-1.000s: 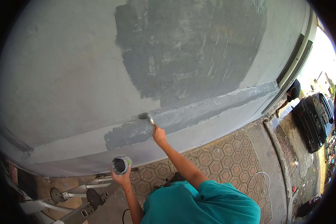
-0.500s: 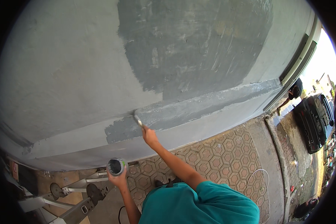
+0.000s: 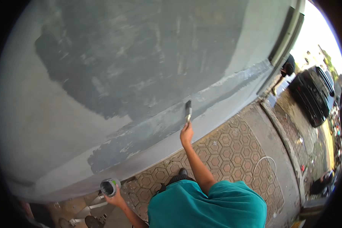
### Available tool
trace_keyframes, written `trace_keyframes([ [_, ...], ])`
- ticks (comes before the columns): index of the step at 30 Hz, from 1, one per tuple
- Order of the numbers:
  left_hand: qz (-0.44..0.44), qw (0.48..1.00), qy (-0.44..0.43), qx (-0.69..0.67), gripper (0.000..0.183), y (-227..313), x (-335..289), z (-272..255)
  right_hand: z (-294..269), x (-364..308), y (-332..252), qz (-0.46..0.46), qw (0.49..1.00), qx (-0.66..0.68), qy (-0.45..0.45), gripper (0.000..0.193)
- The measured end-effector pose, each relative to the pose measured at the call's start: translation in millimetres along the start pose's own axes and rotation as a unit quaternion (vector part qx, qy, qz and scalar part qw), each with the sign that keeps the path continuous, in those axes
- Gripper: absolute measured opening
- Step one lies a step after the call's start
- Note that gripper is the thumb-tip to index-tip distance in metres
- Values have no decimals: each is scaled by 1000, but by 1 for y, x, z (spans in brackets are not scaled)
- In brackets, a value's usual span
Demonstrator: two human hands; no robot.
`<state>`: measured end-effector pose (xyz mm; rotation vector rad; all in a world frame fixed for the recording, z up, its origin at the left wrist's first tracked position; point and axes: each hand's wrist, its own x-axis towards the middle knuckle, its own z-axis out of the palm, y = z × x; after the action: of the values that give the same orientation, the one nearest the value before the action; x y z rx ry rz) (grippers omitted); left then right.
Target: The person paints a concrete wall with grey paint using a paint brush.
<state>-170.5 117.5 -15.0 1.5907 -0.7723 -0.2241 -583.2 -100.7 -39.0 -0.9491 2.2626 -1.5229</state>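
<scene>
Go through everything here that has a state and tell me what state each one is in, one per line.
Wall: partly painted dark grey.
Paintbrush: upright, bristles against the wall.
Paint can: open, tilted.
Right hand: gripping the paintbrush.
Left hand: holding the paint can.

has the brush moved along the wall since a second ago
Yes. The paintbrush in the right hand has moved right along the darker band low on the wall, away from the band's ragged left end, where it was before.

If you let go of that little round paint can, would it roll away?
Probably, on its side: the paint can in the left hand looks round. Being open-topped, it would likely spill. It seems light, since one hand carries it.
</scene>
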Motion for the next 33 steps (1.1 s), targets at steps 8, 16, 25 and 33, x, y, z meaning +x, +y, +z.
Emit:
trace_keyframes([
  [8, 129, 988, -67, 56, 57, 34, 5, 118, 12, 15, 24, 162, 938, 82, -295, 29],
  [16, 144, 964, -216, -54, 57, 52, -19, 161, -36, -33, 11, 274, 896, 168, -307, 34],
  [25, 100, 938, -324, -76, 73, 31, -42, 88, -93, -132, 10, 270, 917, 154, -250, 36],
  [33, 45, 927, -356, -110, 73, 26, -64, 51, -146, -187, 1, 267, 914, 194, -235, 36],
])
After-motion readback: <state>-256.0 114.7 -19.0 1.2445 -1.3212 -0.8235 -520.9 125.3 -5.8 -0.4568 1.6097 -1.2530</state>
